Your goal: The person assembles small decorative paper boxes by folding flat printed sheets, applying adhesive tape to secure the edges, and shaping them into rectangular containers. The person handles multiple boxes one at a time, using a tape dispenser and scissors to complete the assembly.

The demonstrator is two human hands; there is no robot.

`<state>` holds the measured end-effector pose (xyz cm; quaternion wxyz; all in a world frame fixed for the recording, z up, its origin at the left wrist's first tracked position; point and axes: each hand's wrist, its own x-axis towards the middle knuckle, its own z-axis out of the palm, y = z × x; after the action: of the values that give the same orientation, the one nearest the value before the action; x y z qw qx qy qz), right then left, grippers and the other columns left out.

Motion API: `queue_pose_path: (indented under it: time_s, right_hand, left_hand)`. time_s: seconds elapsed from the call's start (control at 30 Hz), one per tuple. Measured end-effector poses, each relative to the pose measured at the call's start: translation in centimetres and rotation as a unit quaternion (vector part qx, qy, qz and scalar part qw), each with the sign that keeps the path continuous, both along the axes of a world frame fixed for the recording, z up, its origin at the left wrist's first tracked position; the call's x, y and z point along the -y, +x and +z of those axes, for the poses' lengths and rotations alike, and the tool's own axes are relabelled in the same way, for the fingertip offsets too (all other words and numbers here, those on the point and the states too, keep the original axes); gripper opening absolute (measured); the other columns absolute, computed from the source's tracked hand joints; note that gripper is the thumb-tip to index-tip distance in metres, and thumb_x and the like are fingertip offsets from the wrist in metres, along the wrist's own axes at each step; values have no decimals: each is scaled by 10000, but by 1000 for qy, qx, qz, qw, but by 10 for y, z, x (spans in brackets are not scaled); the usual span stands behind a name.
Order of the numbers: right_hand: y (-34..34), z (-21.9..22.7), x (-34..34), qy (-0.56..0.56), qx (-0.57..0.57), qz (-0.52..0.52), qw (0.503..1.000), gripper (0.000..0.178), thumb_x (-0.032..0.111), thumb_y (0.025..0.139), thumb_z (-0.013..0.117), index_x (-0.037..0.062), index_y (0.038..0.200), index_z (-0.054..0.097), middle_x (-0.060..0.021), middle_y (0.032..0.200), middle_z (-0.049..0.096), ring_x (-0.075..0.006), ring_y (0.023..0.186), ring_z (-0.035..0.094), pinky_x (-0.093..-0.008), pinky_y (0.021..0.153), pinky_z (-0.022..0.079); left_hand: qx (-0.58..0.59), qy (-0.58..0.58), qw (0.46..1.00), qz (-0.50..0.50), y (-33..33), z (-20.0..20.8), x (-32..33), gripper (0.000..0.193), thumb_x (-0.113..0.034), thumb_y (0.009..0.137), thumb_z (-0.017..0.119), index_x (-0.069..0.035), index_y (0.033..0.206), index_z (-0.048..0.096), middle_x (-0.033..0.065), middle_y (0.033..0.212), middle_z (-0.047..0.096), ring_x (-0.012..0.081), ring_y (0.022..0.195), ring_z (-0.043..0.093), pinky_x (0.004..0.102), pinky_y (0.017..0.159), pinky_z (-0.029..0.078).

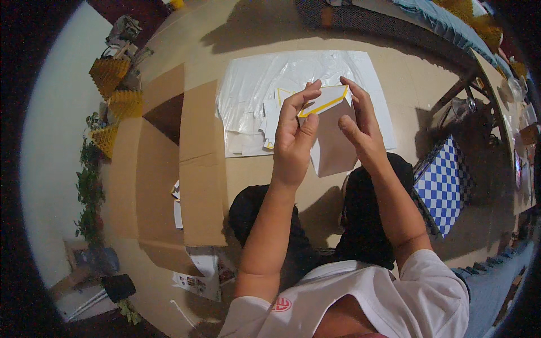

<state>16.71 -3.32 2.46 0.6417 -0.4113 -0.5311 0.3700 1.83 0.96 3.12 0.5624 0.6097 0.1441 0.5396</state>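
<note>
Between my two hands is a small white paper carton [335,139] with a yellow-edged flap at its far end. My left hand [296,132] grips its left side, the thumb on the near face by the yellow edge and the fingers curled round behind. On the other side my right hand [366,127] holds the carton's right edge, thumb toward the near face and fingertips at the top corner. Beyond the hands, a pile of flat white pieces with yellow edges [269,121] lies on a white plastic-covered sheet [242,73], partly hidden by my left hand.
A large open cardboard box [203,163] stands at my left, with some white pieces [178,211] inside. Printed paper [200,279] lies by its near end. A blue-and-white checkered item [442,183] leans at the right near a table [501,112]. My knees are below the hands.
</note>
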Motion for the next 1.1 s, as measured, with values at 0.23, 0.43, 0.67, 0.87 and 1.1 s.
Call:
queue_pose_path:
  time_s: [0.23,0.43,0.67,0.87,1.1]
  right_hand:
    - [5,-6,2,6,-8,-39,999,558,238,856,669,64,1312,400,-102,1293,438,-201,1263,391,-325,1067,288]
    - [8,-6,6,15,-78,-12,997,578,222,853,688,58,1323,393,-94,1293,437,-194,1260,391,-312,1056,304]
    - [10,-11,5,36,-100,4,994,585,196,852,698,49,1327,389,-88,1320,418,-190,1267,385,-313,1065,321]
    - [8,-11,5,25,-80,-10,996,561,168,843,705,53,1306,411,-84,1283,443,-185,1241,410,-306,1042,346]
    - [7,-7,8,22,-65,-66,995,490,128,806,737,41,1218,485,-59,1169,504,-156,1166,460,-288,997,371]
  left_hand:
    - [-66,67,995,9,10,-4,7,381,-167,953,468,-12,1301,441,213,1461,360,292,1376,317,400,1136,204]
    - [-159,196,965,72,14,-3,10,380,-151,966,465,-15,1316,414,219,1477,337,358,1363,346,450,1101,284]
    - [-176,240,948,114,17,-5,9,351,-148,957,462,-19,1283,447,234,1433,394,404,1370,318,476,1106,270]
    - [-144,211,958,133,19,-7,11,326,-75,921,459,-15,1239,504,222,1365,482,397,1337,379,472,1092,303]
    - [-137,202,958,151,21,-8,16,305,-47,910,496,-18,1208,558,187,1283,568,358,1282,465,455,1066,354]
